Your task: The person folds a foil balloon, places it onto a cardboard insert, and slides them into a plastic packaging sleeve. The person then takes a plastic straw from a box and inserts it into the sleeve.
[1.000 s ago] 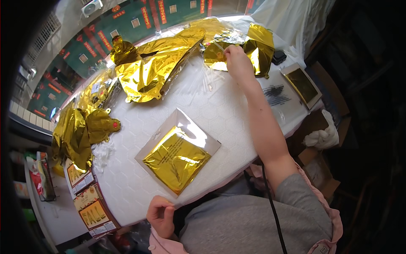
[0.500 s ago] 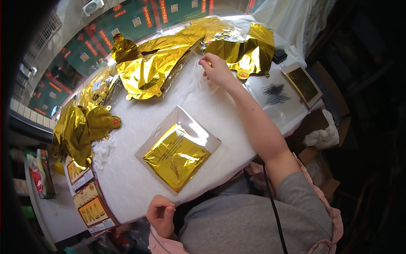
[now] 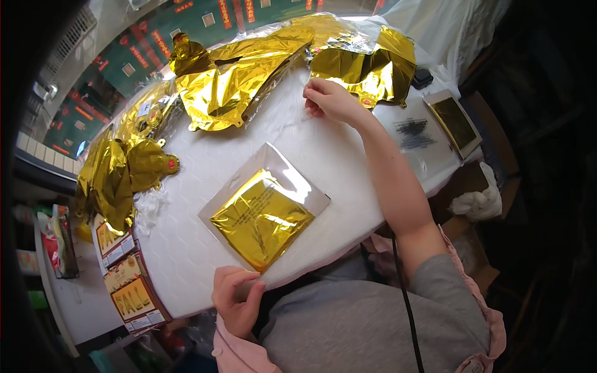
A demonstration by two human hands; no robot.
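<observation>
A clear flat packet (image 3: 264,214) with a folded gold foil balloon inside lies on the white padded table. At its near corner is my left hand (image 3: 236,300), fingers bent and thumb apart from them, with nothing seen in its grasp. My right hand (image 3: 333,101) reaches across the table, its fingers curled and pressed together. It is beside some thin clear plastic (image 3: 287,110); what is between the fingertips, if anything, is too small to make out. Just beyond it lie a large flat gold foil balloon (image 3: 227,84) and another gold foil balloon (image 3: 392,68).
More crumpled gold balloons (image 3: 115,180) hang over the left edge, by a white tangle (image 3: 151,210). Printed card packs (image 3: 137,298) stand along that edge. To the right are a gold packet (image 3: 454,124), a small black object (image 3: 421,78) and a cardboard box (image 3: 469,236) holding white plastic.
My left hand has come up to the packet's near corner, its thumb now farther from the fingers. My right hand stays near the clear plastic. The whole view has shifted slightly.
</observation>
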